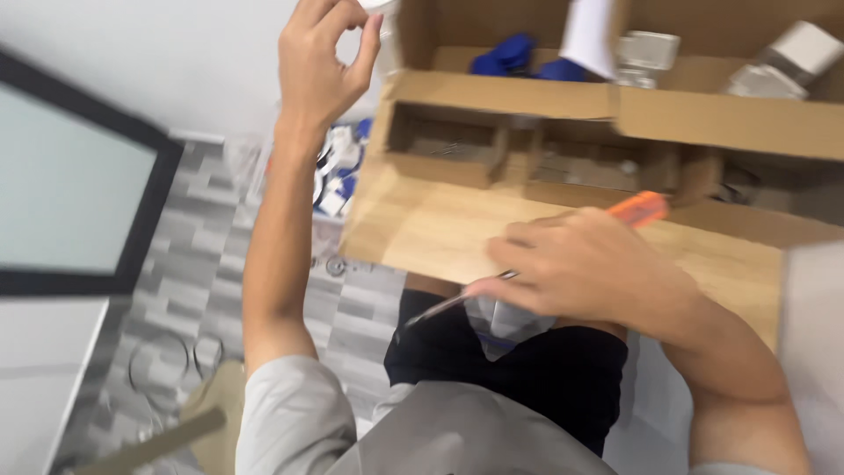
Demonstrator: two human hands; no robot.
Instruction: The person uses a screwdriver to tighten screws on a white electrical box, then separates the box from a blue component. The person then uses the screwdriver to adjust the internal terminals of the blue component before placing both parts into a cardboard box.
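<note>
**Screwdriver low, other hand raised at the frame's edge**

The right hand sits just over the near edge of the wooden table, fingers curled shut around a screwdriver. Its orange handle pokes out past the knuckles toward the cardboard boxes, and the thin metal shaft runs the other way, down over the person's black shorts. Something pale and crumpled, perhaps a small plastic bag, hangs beneath that hand — too blurred to name for sure.

The left hand is lifted high beside the cardboard box, thumb and forefinger pinched on a small white object that the top of the picture cuts off; what it is cannot be told.

Inside the open boxes, blue parts and white-and-grey packages show only as smears. A low compartmented cardboard tray holds small bits, hard to make out. On the grey tiled floor lies a heap of blue and white pieces, half hidden behind the raised forearm — and a dark-framed panel stands at the left.
</note>
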